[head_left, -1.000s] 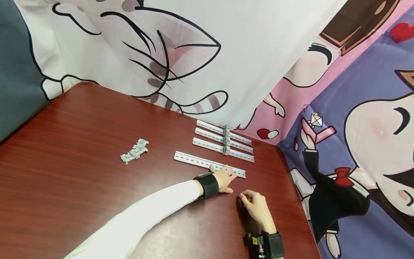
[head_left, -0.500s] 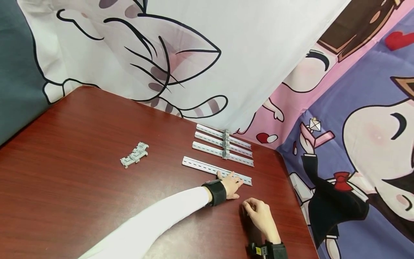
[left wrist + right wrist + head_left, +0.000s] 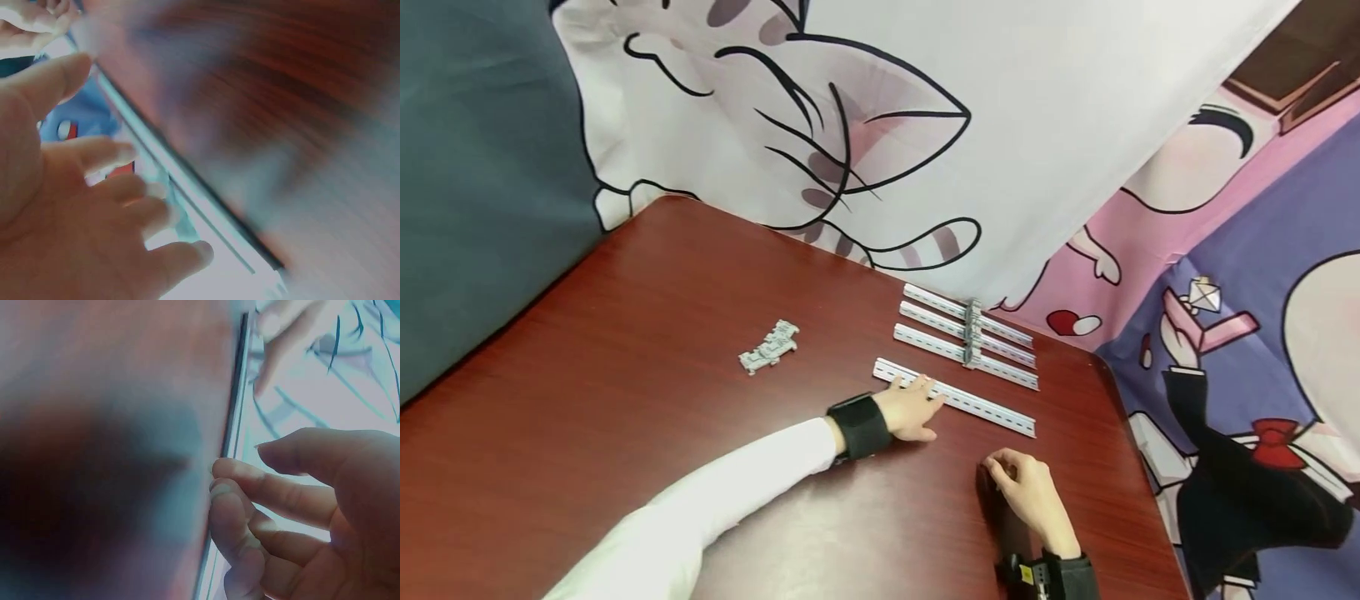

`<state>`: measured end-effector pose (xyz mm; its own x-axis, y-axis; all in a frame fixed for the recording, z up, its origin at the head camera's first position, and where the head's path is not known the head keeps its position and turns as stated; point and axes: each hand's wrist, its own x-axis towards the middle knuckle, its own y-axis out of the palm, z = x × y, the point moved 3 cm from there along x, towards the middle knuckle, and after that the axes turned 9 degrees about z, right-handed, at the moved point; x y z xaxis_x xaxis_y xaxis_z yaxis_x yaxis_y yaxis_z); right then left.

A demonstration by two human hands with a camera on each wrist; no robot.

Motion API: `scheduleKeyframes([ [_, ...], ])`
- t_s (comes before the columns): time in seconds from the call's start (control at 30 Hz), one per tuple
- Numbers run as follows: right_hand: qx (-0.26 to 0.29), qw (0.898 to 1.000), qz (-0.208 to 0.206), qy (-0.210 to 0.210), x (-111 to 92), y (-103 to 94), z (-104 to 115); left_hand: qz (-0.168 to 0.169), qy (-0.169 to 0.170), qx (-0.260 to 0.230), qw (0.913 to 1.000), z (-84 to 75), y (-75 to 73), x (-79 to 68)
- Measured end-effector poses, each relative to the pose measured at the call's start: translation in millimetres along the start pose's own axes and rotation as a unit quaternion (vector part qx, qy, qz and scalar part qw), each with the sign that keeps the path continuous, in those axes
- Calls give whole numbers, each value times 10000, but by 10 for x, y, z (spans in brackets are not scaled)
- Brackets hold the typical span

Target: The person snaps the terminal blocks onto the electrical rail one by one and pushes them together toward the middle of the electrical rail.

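Observation:
The front slotted metal DIN rail [image 3: 992, 409] lies on the table. My left hand [image 3: 910, 410] is at its left-middle part, fingers spread and fingertips overlapping the rail in the head view. In the left wrist view those fingers [image 3: 140, 209] reach toward the rail's edge [image 3: 181, 178], with nothing gripped. My right hand [image 3: 1026, 493] rests nearer the front, below the rail's right half, its fingers loosely curled. The right wrist view shows no object between its thumb and fingers [image 3: 269, 487].
Behind the front rail lie three more slotted rails [image 3: 925, 337], bridged by a row of grey plastic pieces [image 3: 972, 333]. A separate cluster of pale grey plastic pieces [image 3: 769, 347] sits to the left on the brown table [image 3: 647, 333]. Printed cloth [image 3: 1060, 100] hangs along the table's back.
The front rail first shifted right along with my left hand, then that hand slid left along it. The right hand keeps its curled pose. The head view has turned left.

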<state>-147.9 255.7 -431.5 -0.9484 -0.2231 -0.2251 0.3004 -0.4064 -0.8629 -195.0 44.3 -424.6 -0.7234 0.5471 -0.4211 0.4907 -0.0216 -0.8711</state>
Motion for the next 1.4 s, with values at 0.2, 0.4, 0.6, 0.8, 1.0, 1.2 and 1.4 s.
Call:
scheduleKeyframes([
  [0.2,-422,9922,-26,-1172,326,40,527,53,-87,-674,9977,492,139,-744],
  [0.4,-737,9649,437,-2483,814,212,1350,-234,-355,-1023,9938,877,320,-1471],
  [0.6,-676,9381,1300,-3139,1334,360,2283,-462,-726,-1218,9888,1018,384,-1916],
  [0.8,-1087,9107,1577,-3659,1750,735,2809,-501,-857,-1449,9845,1085,482,-2061],
  [1.0,-1416,9123,1330,-3606,1768,899,2781,-520,-686,-1494,9850,1107,478,-2092],
  [1.2,-1413,9102,854,-3799,1573,844,2675,-790,-446,-1217,9884,1086,318,-2024],
  [1.4,-1319,9061,406,-3998,1329,684,2477,-1105,76,-496,9926,939,189,-1871],
])
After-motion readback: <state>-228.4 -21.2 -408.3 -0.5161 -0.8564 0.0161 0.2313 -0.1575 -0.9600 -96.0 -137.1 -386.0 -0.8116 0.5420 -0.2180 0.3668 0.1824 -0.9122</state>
